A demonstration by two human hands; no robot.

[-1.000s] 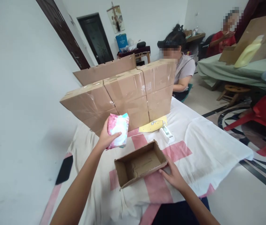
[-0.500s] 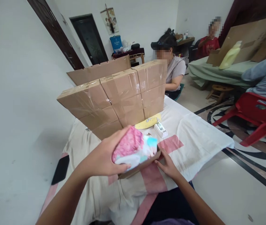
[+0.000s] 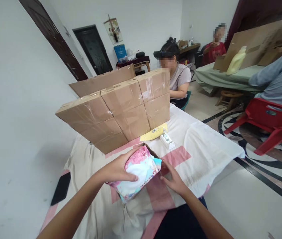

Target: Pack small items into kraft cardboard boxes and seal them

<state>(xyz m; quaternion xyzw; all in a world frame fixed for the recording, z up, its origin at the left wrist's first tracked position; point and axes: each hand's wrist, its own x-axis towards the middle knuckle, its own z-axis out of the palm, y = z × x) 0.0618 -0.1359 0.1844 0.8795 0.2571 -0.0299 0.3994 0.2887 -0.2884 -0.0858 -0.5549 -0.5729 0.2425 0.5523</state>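
My left hand (image 3: 121, 171) is closed over a soft packet (image 3: 139, 176) printed in pink, white and turquoise, with the thumb across its near face. A small brown cardboard box (image 3: 151, 151) shows along the packet's far edge. Most of this box is hidden by the packet, so how deep the packet sits in it cannot be told. At the box's right end, my right hand (image 3: 174, 177) holds its edge between thumb and fingers. Both hands are above a white cloth with pink bands (image 3: 183, 154).
Taped cardboard boxes (image 3: 123, 99) stand stacked behind the hands. In front of them lie a yellow patterned item (image 3: 153, 133) and a small white device (image 3: 167, 141). A black phone-like slab (image 3: 60, 189) rests at left. A person (image 3: 179, 76) sits beyond the stack; a red chair (image 3: 267, 116) is right.
The packet has tilted and come lower and nearer, turning its white face up toward me. My left hand moved down with it, while my right hand stayed at the box's right end.
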